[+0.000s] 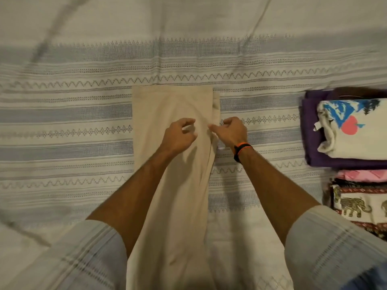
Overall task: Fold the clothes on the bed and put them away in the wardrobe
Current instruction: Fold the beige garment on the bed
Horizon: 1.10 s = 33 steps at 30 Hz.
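Note:
A long beige garment (pixel 171 185) lies flat down the middle of the bed, its far end squared off and its near end running off the frame's bottom. Over its upper part hover both hands. My left hand (pixel 178 137) has its fingers curled loosely above the cloth, with nothing clearly pinched. My right hand (pixel 230 130), with a black and orange band on the wrist, sits at the garment's right edge with thumb and fingers drawn together; whether they pinch the fabric is unclear.
The bed cover (pixel 62 122) is white with grey-blue woven stripes. At the right edge lie folded clothes: a white printed top (pixel 356 130) on a purple piece (pixel 310 122), then a pink piece (pixel 362 175) and an elephant-print cloth (pixel 356 206).

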Each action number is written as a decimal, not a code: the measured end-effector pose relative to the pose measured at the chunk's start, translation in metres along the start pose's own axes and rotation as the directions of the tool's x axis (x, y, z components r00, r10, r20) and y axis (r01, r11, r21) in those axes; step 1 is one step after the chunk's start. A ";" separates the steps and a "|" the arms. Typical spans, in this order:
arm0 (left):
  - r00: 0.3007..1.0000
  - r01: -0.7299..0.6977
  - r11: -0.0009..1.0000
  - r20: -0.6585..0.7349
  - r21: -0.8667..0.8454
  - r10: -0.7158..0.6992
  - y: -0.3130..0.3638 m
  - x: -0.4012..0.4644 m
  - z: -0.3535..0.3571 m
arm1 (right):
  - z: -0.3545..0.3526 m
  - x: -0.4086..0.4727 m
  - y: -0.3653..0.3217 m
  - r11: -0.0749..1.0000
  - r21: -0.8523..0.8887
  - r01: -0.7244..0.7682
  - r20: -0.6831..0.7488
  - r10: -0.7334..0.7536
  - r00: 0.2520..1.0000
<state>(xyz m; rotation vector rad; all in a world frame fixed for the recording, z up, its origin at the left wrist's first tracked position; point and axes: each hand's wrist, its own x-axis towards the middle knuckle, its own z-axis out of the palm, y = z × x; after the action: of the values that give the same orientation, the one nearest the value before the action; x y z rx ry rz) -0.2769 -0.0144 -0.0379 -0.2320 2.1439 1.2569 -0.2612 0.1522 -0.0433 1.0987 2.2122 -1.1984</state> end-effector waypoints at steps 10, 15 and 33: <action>0.998 0.064 0.957 0.040 -0.285 -0.054 -0.010 0.027 0.004 | 0.034 0.002 -0.022 0.917 -0.006 0.398 -0.161 -0.394 0.905; 0.974 0.223 0.782 0.108 -0.583 -0.197 -0.007 0.036 -0.007 | 0.052 -0.004 -0.029 0.814 -0.131 0.566 0.183 -0.541 0.821; 0.941 -0.028 0.999 -0.339 -0.032 0.015 0.002 0.085 -0.012 | 0.047 0.051 -0.039 0.937 0.044 0.345 -0.115 -0.339 0.934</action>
<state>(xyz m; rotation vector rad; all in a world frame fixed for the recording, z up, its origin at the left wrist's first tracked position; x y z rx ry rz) -0.3499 -0.0100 -0.0830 -0.4721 2.4180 1.3487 -0.3246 0.1240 -0.0820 0.8362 2.5402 -1.3853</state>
